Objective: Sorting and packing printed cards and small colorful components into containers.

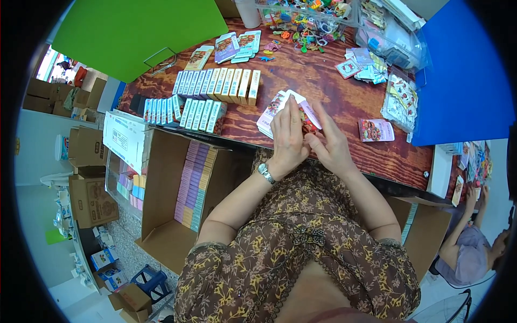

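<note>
Between my hands, at the table's front edge, is a small pink and purple carton (307, 119) with a white flap standing up at its far end. My left hand (288, 134) presses along its left side, fingers straight and close together. My right hand (332, 141) grips its right side, with the thumb near and the fingers along the edge. Part of the carton is hidden behind the fingers. Under and left of my left hand lies a stack of flat pink cartons (266, 123).
Rows of upright filled cartons (215, 86) stand at the left. Flat cartons (242, 46) and a clear bin of colourful small toys (307, 24) are at the back. A pink carton (376, 131) and a bag (400, 102) lie right. An open cardboard box (161, 188) stands below left; a co-worker (468, 258) sits right.
</note>
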The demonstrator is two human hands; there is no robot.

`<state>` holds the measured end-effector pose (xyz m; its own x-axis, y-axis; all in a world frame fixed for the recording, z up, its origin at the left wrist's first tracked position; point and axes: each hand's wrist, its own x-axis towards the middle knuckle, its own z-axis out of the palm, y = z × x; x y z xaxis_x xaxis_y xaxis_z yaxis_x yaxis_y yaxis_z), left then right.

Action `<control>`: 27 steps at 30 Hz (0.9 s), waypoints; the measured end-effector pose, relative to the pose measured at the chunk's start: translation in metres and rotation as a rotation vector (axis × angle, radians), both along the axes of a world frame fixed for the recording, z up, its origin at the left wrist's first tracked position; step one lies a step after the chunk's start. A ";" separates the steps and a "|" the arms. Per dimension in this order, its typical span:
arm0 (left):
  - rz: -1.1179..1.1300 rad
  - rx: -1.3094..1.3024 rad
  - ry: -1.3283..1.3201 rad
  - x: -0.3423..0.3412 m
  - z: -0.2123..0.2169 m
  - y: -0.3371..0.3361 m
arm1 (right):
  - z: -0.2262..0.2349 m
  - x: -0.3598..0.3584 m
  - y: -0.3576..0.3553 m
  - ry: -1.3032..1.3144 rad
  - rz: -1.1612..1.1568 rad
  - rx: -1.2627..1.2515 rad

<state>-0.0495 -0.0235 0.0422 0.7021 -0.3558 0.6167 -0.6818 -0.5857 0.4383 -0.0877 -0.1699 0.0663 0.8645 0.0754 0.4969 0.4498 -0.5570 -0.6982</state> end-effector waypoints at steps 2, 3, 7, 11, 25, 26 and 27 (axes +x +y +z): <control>-0.010 -0.042 -0.020 0.001 0.005 0.001 | 0.005 -0.005 0.003 0.108 -0.021 0.376; -0.019 -0.083 -0.041 0.001 0.007 0.002 | 0.003 -0.006 0.000 0.107 -0.021 0.376; -0.006 -0.098 -0.084 0.001 0.004 0.003 | 0.009 -0.012 -0.007 0.188 -0.007 0.259; 0.115 0.008 -0.256 0.002 0.006 0.001 | 0.012 -0.011 -0.001 -0.004 -0.085 0.160; 0.268 0.158 -0.376 -0.006 0.009 -0.004 | 0.012 -0.018 0.017 0.105 -0.111 0.356; 0.262 0.144 -0.355 -0.006 0.009 -0.005 | 0.014 -0.018 0.019 0.063 -0.129 0.321; 0.257 0.130 -0.334 -0.006 0.009 -0.006 | 0.013 -0.016 0.016 0.063 -0.126 0.321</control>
